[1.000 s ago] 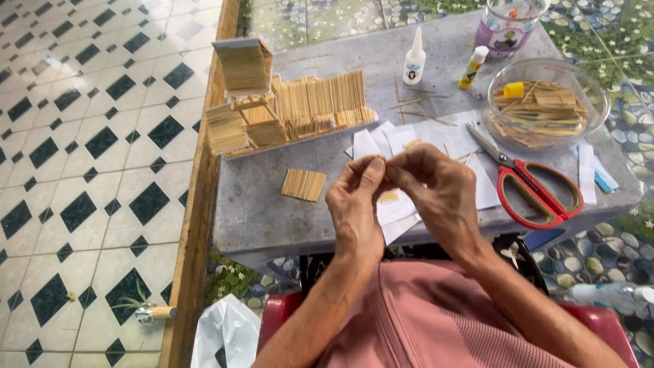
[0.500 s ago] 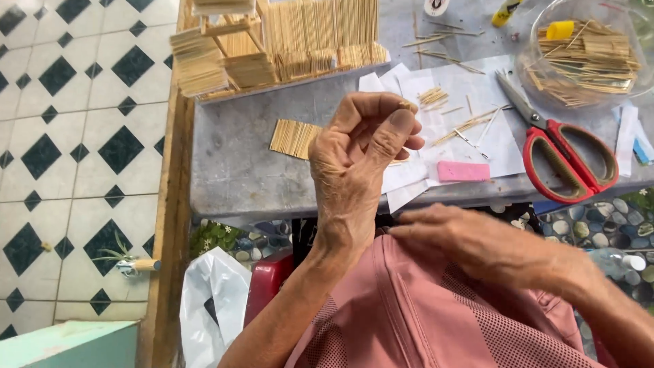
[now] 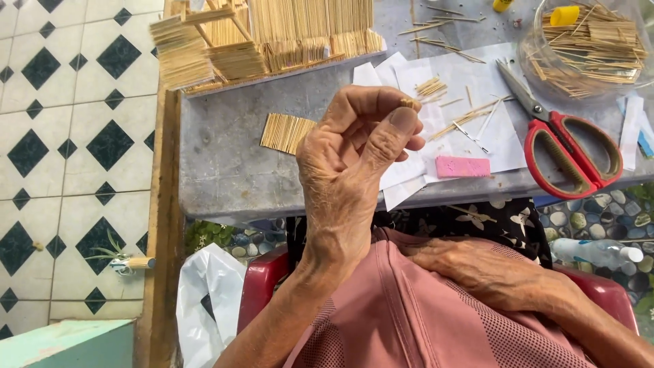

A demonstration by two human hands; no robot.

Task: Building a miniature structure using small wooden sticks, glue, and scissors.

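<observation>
White plastic bag point(image 3: 208, 300) — crumpled (beside the red chair point(image 3: 262, 289)) — on the floor.

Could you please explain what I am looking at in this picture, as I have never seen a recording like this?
The view comes from a camera on a person's head, looking down at their own bare hands. The left hand is raised, pinching a small wooden stick piece between thumb and fingers. The right hand rests on the lap. On the grey table lie a flat panel of glued sticks, stacked stick panels, white paper sheets, red-handled scissors, a pink eraser and a clear bowl of sticks.
</observation>
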